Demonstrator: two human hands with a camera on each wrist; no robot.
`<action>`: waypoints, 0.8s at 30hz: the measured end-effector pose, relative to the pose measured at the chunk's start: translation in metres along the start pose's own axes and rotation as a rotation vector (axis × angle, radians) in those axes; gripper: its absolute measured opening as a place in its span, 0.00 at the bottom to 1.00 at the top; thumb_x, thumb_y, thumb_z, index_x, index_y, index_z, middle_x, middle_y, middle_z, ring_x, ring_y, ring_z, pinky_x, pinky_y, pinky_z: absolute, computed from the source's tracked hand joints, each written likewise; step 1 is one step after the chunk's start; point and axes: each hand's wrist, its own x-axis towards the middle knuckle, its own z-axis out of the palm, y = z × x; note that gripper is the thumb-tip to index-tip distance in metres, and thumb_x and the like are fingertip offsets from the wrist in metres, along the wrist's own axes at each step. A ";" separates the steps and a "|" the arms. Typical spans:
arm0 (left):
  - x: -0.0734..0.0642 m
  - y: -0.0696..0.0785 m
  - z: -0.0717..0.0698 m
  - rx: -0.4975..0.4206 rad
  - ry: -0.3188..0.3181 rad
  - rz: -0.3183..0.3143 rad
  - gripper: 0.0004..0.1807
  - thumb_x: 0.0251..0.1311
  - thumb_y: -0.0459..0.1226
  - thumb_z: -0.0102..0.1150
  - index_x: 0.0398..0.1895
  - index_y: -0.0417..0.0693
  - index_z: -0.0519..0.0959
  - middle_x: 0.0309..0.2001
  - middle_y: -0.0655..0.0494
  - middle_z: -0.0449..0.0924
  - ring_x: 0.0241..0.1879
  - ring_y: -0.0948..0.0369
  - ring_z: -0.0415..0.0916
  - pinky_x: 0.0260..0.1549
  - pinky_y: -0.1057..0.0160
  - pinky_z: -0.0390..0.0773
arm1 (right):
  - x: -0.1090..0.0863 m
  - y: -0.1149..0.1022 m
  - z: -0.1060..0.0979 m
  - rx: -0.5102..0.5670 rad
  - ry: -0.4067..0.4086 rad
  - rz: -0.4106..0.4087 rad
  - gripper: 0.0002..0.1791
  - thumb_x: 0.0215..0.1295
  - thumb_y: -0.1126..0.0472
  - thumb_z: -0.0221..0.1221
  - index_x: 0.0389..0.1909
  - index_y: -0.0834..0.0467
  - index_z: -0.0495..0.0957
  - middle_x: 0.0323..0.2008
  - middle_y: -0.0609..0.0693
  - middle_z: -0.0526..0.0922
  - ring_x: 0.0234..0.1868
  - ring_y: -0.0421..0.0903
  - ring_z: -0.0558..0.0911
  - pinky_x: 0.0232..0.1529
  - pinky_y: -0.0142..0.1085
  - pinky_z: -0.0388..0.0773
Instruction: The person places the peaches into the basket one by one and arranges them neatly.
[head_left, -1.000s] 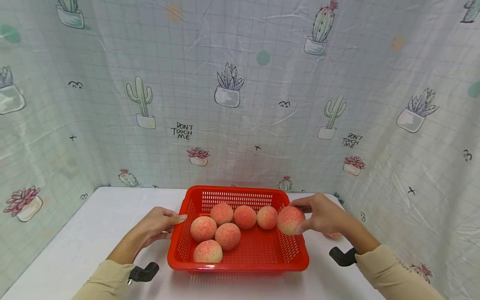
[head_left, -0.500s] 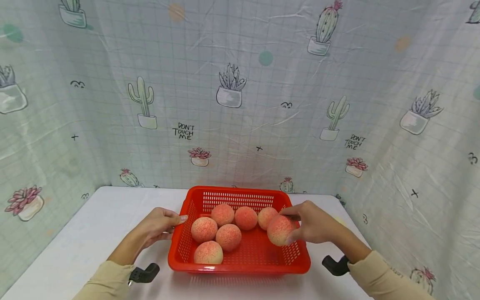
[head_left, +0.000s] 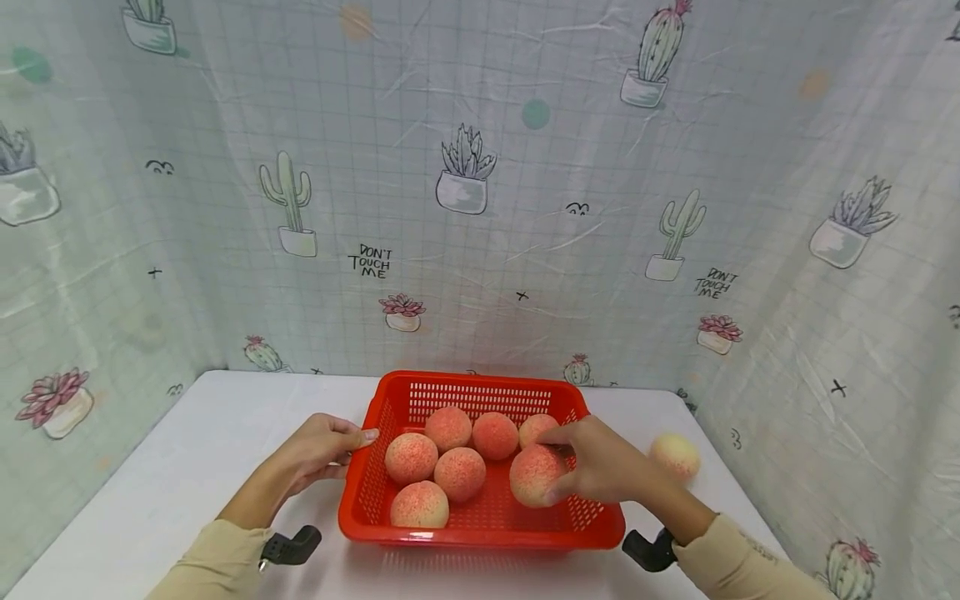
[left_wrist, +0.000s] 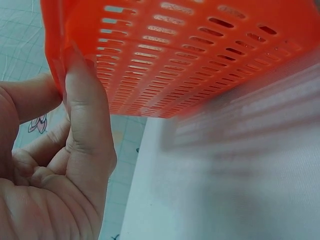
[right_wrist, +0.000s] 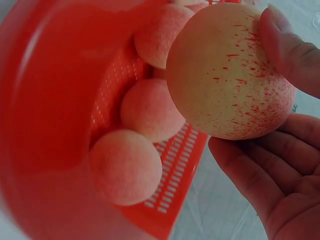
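Note:
A red plastic basket (head_left: 480, 537) with slotted walls stands on the white table. Its left rim is pinched between the thumb and fingers of my left hand (head_left: 318, 454); the left wrist view shows the fingers (left_wrist: 85, 110) under the rim against the outer wall. My right hand (head_left: 603, 467) grips a peach (head_left: 536, 477) over the right part of the basket. In the right wrist view that peach (right_wrist: 230, 75) is pale yellow with red specks, between thumb and fingers. Several other peaches (head_left: 460, 473) lie inside, mostly at the left and along the back.
One more peach (head_left: 674, 457) rests on the table, right of the basket and beyond my right forearm. The white table (head_left: 247, 425) reaches back to a cactus-printed curtain (head_left: 480, 250), which also hangs at both sides.
My right hand has carried the peach leftward and slightly down, from above the right rim to inside the basket's outline. The left hand keeps its hold on the rim.

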 end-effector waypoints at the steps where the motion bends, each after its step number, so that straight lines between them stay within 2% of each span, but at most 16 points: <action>1: 0.000 0.000 0.000 0.005 -0.002 0.000 0.24 0.67 0.46 0.68 0.51 0.31 0.83 0.35 0.50 0.88 0.31 0.59 0.83 0.33 0.60 0.90 | 0.001 -0.001 0.002 0.001 0.005 0.001 0.34 0.48 0.49 0.81 0.57 0.55 0.86 0.48 0.44 0.90 0.47 0.40 0.84 0.51 0.39 0.87; 6: 0.000 0.001 0.000 0.015 0.008 -0.011 0.25 0.67 0.46 0.68 0.52 0.31 0.83 0.35 0.50 0.88 0.31 0.59 0.83 0.33 0.61 0.89 | 0.004 -0.003 0.014 0.006 0.020 0.001 0.34 0.48 0.49 0.81 0.58 0.54 0.86 0.51 0.45 0.91 0.49 0.39 0.85 0.56 0.44 0.87; 17: 0.000 0.004 0.000 0.029 0.028 -0.005 0.25 0.67 0.46 0.68 0.52 0.31 0.82 0.36 0.48 0.87 0.32 0.58 0.82 0.34 0.60 0.90 | 0.010 -0.008 0.036 0.037 0.063 0.008 0.27 0.47 0.43 0.80 0.49 0.47 0.89 0.40 0.33 0.89 0.44 0.33 0.82 0.51 0.35 0.85; 24: 0.000 0.003 0.002 0.035 0.028 -0.012 0.25 0.67 0.46 0.68 0.53 0.31 0.82 0.36 0.49 0.88 0.32 0.58 0.83 0.34 0.59 0.90 | 0.013 -0.010 0.051 0.063 0.074 0.062 0.24 0.45 0.40 0.81 0.42 0.46 0.90 0.36 0.32 0.88 0.40 0.32 0.81 0.49 0.34 0.85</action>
